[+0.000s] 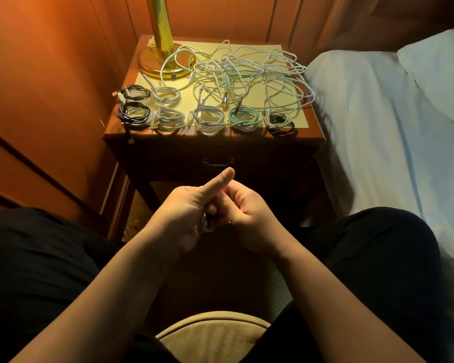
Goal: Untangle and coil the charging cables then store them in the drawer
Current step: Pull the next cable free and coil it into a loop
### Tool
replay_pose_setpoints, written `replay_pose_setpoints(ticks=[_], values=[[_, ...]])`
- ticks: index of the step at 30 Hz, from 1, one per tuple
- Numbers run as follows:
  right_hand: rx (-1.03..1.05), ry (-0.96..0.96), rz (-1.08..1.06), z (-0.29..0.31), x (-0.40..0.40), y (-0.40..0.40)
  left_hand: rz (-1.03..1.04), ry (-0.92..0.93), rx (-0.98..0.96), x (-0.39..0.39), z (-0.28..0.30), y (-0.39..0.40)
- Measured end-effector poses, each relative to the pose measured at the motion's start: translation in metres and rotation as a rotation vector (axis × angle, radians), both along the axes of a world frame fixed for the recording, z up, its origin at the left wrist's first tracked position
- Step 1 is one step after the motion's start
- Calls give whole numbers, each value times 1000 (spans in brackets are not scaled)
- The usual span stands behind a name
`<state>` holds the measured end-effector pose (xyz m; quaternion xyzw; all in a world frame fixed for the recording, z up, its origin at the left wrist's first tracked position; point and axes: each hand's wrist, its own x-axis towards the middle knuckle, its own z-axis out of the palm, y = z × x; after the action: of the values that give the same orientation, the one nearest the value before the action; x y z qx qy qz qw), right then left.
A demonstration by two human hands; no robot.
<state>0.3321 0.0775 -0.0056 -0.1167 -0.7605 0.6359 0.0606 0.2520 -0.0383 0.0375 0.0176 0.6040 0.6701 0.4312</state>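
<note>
A tangle of white and pale-green charging cables (247,72) lies spread over the back of the nightstand top (303,115). Two rows of coiled cables sit along its front, among them a black coil (135,113), a white coil (166,95) and a teal coil (244,117). The drawer (262,161) below is closed, its metal handle (219,161) showing. My left hand (186,210) and right hand (249,213) meet in front of the drawer. My left thumb sticks out and its fingers curl round a small pale thing (204,223), mostly hidden. My right fingers curl against it.
A brass lamp (159,35) stands at the nightstand's back left corner. A bed with pale sheets (378,113) runs along the right, a wood-panelled wall (50,87) along the left. My legs and a beige seat edge (212,334) fill the foreground.
</note>
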Motion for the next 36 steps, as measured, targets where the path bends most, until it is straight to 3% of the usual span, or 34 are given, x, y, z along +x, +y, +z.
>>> replay_pose_setpoints(ticks=[6, 12, 15, 18, 25, 31, 32, 36], values=[[61, 13, 7, -3, 1, 4, 38, -119, 29, -1, -2, 1], [159, 8, 9, -3, 0, 3, 245, 64, -67, -5, -14, 3], [148, 16, -21, -4, 5, 8, 133, 57, -69, -11, -19, 1], [169, 16, -38, -5, 8, 17, 19, 170, -49, -10, -27, -2], [704, -163, -219, -14, 14, 40, 57, 49, 9, -24, -41, -8], [896, -340, -320, -9, 10, 37, 80, -27, 85, -28, -48, -6], [849, -346, -299, -8, 11, 37, 87, -31, 87, -30, -50, -7], [344, -245, -233, -14, 13, 36, 95, -64, 97, -32, -53, -9]])
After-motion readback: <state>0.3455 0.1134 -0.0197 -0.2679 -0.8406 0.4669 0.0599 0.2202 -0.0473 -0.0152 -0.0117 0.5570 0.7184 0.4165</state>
